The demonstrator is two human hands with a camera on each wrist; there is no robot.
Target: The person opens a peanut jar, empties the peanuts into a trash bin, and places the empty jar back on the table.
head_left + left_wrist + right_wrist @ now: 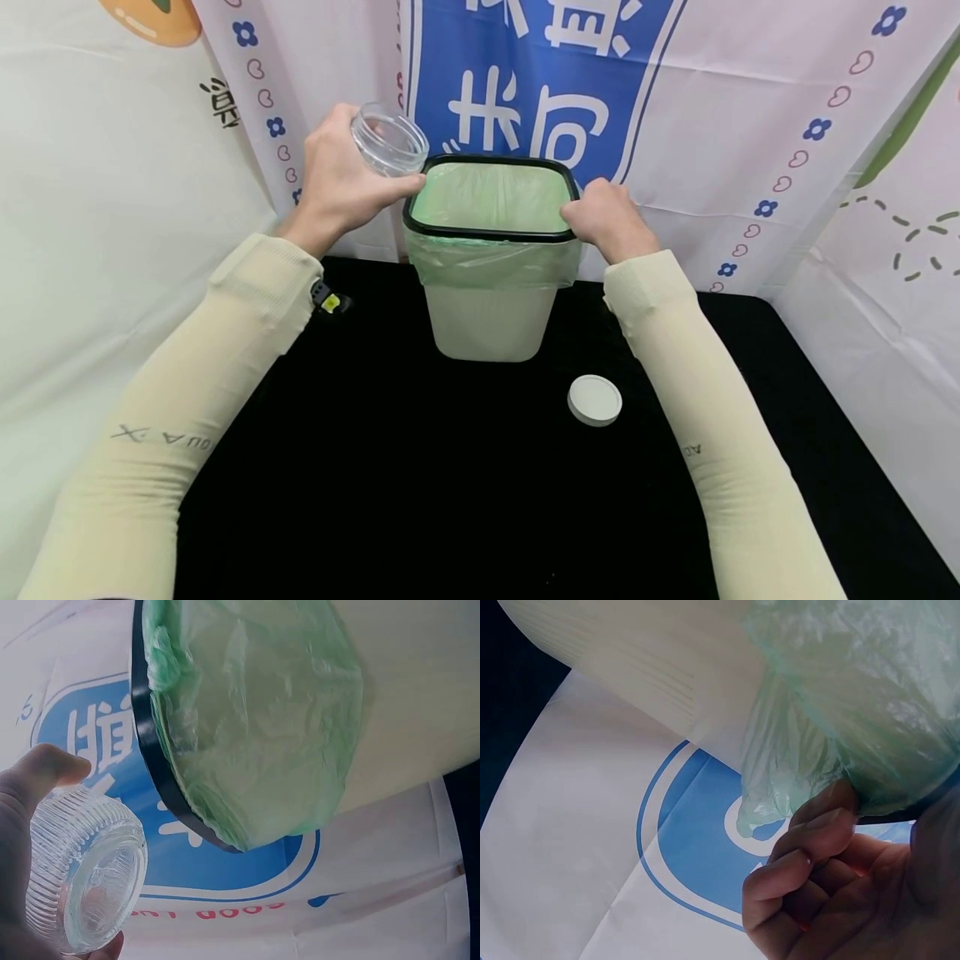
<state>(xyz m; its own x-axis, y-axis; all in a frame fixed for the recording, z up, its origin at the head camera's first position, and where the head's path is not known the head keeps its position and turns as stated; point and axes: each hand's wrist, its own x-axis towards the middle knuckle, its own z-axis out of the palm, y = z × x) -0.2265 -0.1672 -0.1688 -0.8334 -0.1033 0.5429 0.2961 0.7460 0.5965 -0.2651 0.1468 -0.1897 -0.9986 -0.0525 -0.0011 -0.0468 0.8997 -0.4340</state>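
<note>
My left hand [333,175] holds a clear glass jar [390,142] beside the left rim of a trash bin [487,325]. The jar is lidless and tilted, its mouth toward the bin; ribbed sides and a round base show on the jar [86,870] in the left wrist view. On the opposite side, my right hand [609,221] grips the bin's black rim [491,234] with curled fingers [821,836]. A thin green bag [487,265] lines the bin and folds down over its outside. The bin stands upright.
A round white lid [595,400] lies on the black tabletop [420,467], in front of the bin and to its right. Behind the bin hangs a printed curtain [705,125] with a blue panel. White cloth also borders the table at both sides.
</note>
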